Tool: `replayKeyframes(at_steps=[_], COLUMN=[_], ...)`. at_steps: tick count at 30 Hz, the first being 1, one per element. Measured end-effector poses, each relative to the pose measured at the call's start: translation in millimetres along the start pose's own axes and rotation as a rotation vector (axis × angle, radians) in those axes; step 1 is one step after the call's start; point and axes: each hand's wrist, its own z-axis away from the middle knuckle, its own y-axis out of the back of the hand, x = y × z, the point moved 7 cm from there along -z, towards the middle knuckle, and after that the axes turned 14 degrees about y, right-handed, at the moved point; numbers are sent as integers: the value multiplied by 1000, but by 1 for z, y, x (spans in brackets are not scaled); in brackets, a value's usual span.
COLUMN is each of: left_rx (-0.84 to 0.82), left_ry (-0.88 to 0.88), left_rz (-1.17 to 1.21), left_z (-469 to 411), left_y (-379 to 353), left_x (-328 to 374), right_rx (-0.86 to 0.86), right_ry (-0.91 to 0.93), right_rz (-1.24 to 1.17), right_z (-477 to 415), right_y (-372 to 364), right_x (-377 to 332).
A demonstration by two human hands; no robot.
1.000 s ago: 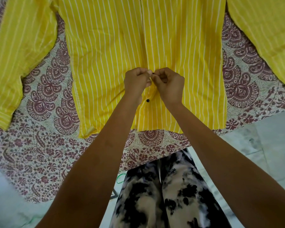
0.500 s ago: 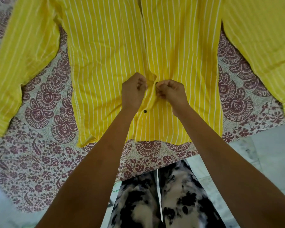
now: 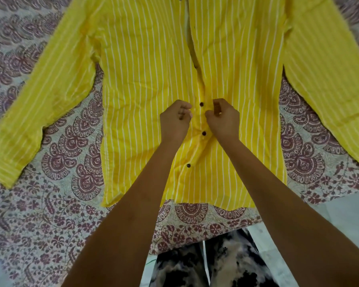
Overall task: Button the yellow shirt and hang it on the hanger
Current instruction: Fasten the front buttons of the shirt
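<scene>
Change: the two hands, pinched together at the placket half a second ago, are now parting, and a dark button point(image 3: 201, 104) is showing fastened between them.
Patterned sheet point(image 3: 50, 214): is lying under everything, keeping the cloth off the floor point(image 3: 340, 214).
Yellow shirt point(image 3: 143, 79): is lying flat, front up, sleeves spread wide, so the placket is staying straight for buttoning.
Left hand point(image 3: 174, 123): is hovering just beside the button, fingers curled in, no cloth showing between them.
Lower buttons point(image 3: 204, 133): are sitting closed, suggesting work is running from hem towards collar.
Upper placket point(image 3: 192, 38): is gaping open, apparently next.
Right hand point(image 3: 223, 121): is hovering just right of the button, fingers curled; whether they are pinching the edge I cannot tell.
Hidden: the collar is running off the top edge, both cuffs are partly cut off, and no hanger is showing.
</scene>
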Motion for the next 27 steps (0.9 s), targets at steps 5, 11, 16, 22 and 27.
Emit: replayKeyframes(at_steps=[5, 11, 16, 22, 27], left_rx=[-52, -65, -31, 10, -22], left_ry=[-37, -107, -199, 78, 145], left_rz=[-38, -344, -594, -239, -93], left_z=[-5, -20, -21, -32, -28], left_y=[-19, -32, -37, -15, -6], left_x=[16, 30, 41, 33, 34], right_rx=[-32, 39, 40, 70, 152], right_ry=[-27, -33, -163, -132, -123], right_rz=[-113, -151, -273, -303, -322], right_z=[-4, -19, -24, -22, -21], right_y=[-2, -2, -7, -7, -9], right_x=[12, 14, 23, 19, 12])
